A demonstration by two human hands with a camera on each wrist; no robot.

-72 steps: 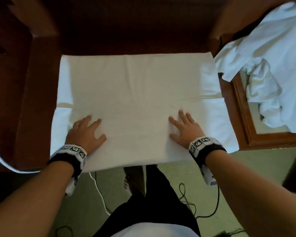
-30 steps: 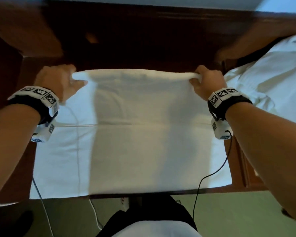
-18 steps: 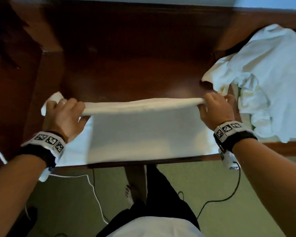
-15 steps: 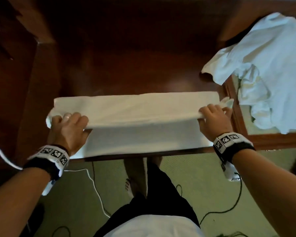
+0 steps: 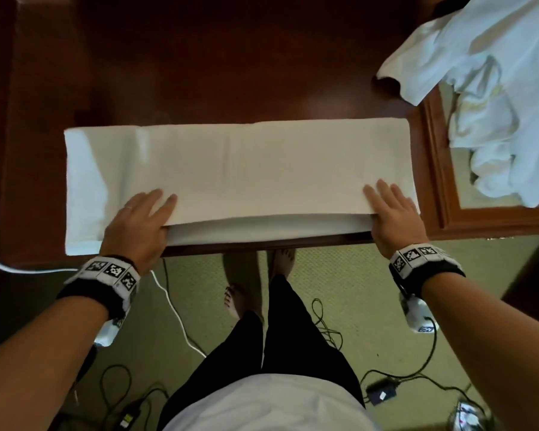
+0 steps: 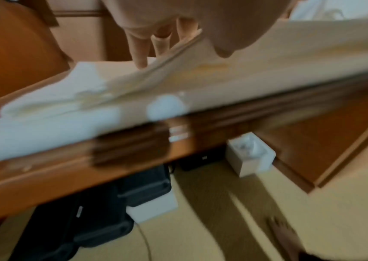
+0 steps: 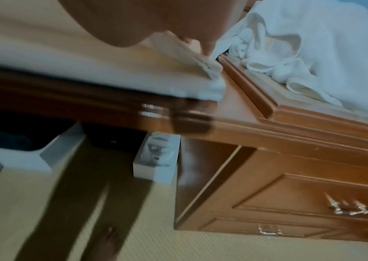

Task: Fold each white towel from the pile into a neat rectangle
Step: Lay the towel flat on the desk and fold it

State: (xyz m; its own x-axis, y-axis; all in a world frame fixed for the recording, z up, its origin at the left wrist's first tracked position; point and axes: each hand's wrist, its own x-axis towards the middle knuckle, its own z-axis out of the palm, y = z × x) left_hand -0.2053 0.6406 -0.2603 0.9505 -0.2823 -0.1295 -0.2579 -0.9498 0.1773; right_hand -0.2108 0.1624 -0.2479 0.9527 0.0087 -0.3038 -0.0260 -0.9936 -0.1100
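Pressing folded towel [image 5: 262,169]; both hands flat.

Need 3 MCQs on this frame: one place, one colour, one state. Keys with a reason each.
1. Where is the pile of unfolded towels?
A. to the person's right, beyond the desk
B. on the floor
C. under the left hand

2. What colour is the carpet?
A. red
B. green
C. black

3. How do the hands lie on the folded towel?
A. both lift it off the desk
B. fingers flat on its near edge
C. only one touches it

Key:
1 A: the pile lies past the towel's right end on the lighter wood top.
2 B: green shows below the desk edge.
3 B: the left hand and right hand press with straight fingers, no grip.
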